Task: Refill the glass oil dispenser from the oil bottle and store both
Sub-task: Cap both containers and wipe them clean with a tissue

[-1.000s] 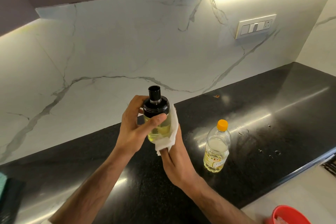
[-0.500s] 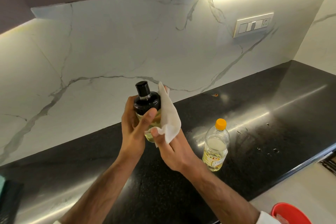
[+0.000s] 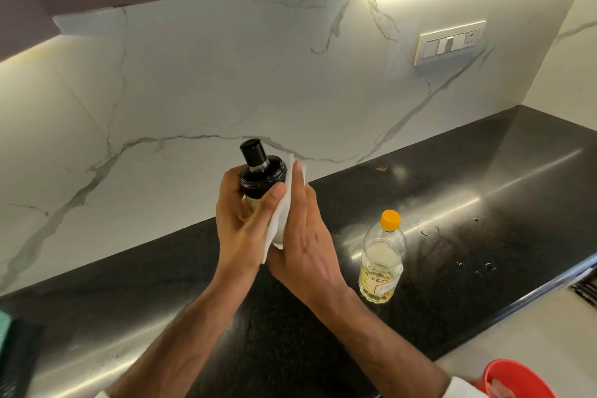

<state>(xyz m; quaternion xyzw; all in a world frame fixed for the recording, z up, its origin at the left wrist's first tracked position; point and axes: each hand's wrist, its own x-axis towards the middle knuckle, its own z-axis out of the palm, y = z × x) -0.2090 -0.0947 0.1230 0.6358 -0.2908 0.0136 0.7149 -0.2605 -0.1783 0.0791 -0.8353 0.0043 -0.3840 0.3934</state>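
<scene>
Left hand (image 3: 240,229) and tissue (image 3: 279,220) hide the dispenser's (image 3: 261,176) glass.

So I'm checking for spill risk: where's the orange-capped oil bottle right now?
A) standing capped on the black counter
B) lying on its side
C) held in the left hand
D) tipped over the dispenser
A: the oil bottle stands upright, cap on, on the black counter, untouched by either hand.

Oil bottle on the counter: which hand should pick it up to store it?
Right, probably. The oil bottle stands capped just beside the right hand, which only presses a tissue; the left hand holds the dispenser.
</scene>
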